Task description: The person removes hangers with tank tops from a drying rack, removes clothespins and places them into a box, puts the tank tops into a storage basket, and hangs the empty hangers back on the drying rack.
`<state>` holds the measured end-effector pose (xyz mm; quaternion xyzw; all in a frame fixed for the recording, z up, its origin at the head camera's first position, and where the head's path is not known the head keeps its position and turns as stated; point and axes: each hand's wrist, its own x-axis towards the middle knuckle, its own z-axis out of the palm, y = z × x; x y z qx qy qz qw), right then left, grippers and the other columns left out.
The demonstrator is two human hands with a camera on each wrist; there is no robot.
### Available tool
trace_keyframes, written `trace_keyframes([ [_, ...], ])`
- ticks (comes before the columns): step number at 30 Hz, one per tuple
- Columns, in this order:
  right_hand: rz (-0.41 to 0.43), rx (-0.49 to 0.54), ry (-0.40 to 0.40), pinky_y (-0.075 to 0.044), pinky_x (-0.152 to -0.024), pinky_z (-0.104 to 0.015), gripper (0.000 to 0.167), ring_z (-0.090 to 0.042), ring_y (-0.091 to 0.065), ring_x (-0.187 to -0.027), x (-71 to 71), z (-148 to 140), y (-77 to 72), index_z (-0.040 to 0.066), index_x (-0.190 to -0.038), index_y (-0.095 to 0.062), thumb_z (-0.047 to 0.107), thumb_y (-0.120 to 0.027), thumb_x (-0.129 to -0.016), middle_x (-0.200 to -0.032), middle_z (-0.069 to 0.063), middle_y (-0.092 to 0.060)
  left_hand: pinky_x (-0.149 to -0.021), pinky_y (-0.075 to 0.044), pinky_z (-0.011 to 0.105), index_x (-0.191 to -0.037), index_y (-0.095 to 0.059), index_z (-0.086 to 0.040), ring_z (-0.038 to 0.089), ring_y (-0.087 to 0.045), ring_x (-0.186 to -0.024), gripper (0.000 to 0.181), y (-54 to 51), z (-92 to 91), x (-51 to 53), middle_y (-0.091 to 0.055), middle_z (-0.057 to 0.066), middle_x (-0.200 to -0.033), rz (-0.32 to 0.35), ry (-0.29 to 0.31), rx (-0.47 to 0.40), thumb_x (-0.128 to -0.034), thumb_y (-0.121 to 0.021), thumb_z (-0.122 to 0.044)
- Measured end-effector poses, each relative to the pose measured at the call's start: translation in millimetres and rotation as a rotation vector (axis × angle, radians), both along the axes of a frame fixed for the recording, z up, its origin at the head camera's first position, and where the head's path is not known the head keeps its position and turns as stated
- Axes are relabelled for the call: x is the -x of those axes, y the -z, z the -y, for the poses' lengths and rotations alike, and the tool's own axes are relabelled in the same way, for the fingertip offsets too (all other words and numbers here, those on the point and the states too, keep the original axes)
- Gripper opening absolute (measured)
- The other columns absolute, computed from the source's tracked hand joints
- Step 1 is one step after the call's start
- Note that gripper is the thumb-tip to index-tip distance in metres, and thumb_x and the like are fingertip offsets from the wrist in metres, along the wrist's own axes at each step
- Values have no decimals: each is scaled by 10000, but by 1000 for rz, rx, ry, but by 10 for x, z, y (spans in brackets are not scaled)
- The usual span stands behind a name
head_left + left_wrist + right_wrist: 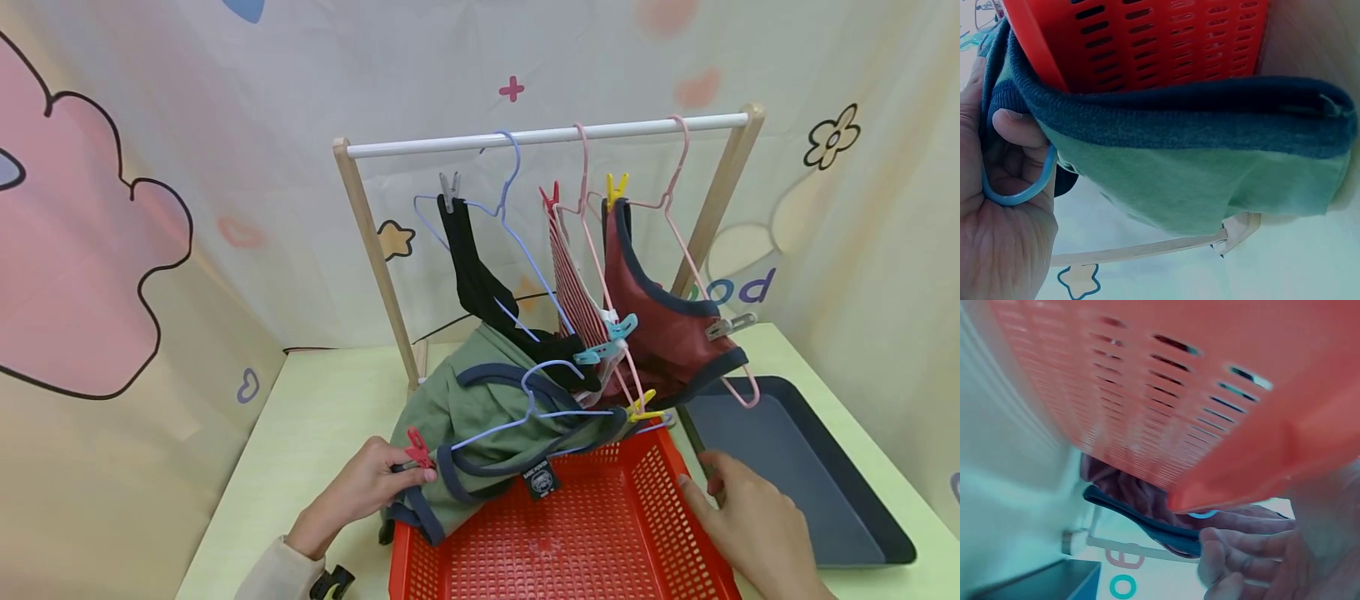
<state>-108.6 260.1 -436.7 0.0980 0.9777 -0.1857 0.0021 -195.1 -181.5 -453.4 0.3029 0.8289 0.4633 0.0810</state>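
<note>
My left hand (375, 479) grips the left end of a light-blue clothes hanger (491, 432) together with the edge of a green garment with navy trim (480, 400). A red clothespin (417, 447) sits at that end, and a yellow clothespin (647, 406) at the other. In the left wrist view, the hanger's rounded end (1019, 199) shows among the fingers. The garment drapes over the back left of a red basket (547, 542). Beside the basket's right wall is my right hand (757, 529), its fingers loosely bent with nothing held; whether it touches the basket, I cannot tell.
Behind stands a rack with a white rail (547, 136). From it hang black socks (480, 275), a red-striped piece (573, 283) and a dark-red garment (652, 308), clipped to hangers. A dark tray (795, 475) lies at right. A black clip (332, 581) rests front left.
</note>
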Motion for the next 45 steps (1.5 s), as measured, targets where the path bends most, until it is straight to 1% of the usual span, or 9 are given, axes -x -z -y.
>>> trace_keyframes([
  [3,-113,21,-23,-385,-565,-291,507,-174,-531,-721,-18,6,-71,26,-1227,-580,397,-673,-894,-879,-58,-623,-409,-338,175,-638,-631,-109,-45,-373,-383,320,-8,5,2,-354,-122,-495,-6,19,-3,-876,-726,-301],
  [8,-388,52,-126,-477,-599,-225,449,-217,-619,-846,-8,38,-149,49,-1244,-579,226,-741,-865,-1028,-107,-655,-403,-335,173,-637,-623,-107,-43,-382,-373,334,-20,12,-8,-352,-126,-492,11,31,10,-876,-724,-316],
  [12,-450,77,-212,-586,-685,-349,544,-264,-650,-929,55,54,-200,78,-1347,-527,235,-744,-873,-1240,-141,-617,-402,-338,174,-606,-592,-99,-39,-387,-370,381,-22,16,-10,-351,-130,-490,19,33,19,-874,-724,-335],
  [17,-513,80,-327,-559,-792,-536,607,-328,-627,-1068,180,72,-200,124,-1450,-452,235,-703,-909,-1370,-158,-558,-406,-356,178,-612,-603,-103,-36,-394,-373,371,-27,18,-2,-364,-123,-495,16,45,21,-873,-722,-339],
  [22,-464,141,-399,-478,-896,-637,591,-386,-545,-1199,307,89,-199,169,-1513,-367,225,-606,-975,-1429,-183,-512,-408,-363,179,-619,-612,-108,-41,-398,-378,358,-25,21,5,-374,-124,-499,6,51,23,-872,-721,-336],
  [25,-425,167,-413,-473,-904,-639,541,-391,-586,-1154,350,90,-176,140,-1500,-381,223,-566,-999,-1369,-199,-563,-411,-359,177,-627,-615,-108,-41,-393,-383,357,-15,20,4,-368,-130,-500,16,48,26,-875,-719,-342],
  [31,-458,154,-415,-550,-830,-535,436,-284,-685,-992,371,82,-152,86,-1401,-488,173,-588,-985,-1181,-128,-690,-455,-305,153,-587,-529,-104,-33,-359,-426,434,18,33,-3,-339,-137,-510,-16,5,48,-892,-697,-362],
  [38,-423,191,-411,-561,-820,-501,436,-277,-694,-996,354,76,-161,131,-1365,-511,168,-642,-952,-1162,-103,-705,-614,-397,186,-915,-668,-178,-1,-471,-648,104,93,70,-7,-484,-114,-685,-128,17,35,-971,-600,-233],
  [45,-455,186,-409,-565,-808,-505,460,-287,-706,-977,377,94,-135,113,-1350,-528,96,-676,-915,-1161,-109,-707,-728,-472,219,-965,-660,-200,29,-549,-786,126,121,130,-21,-629,-61,-849,-196,2,0,-998,-551,-143],
])
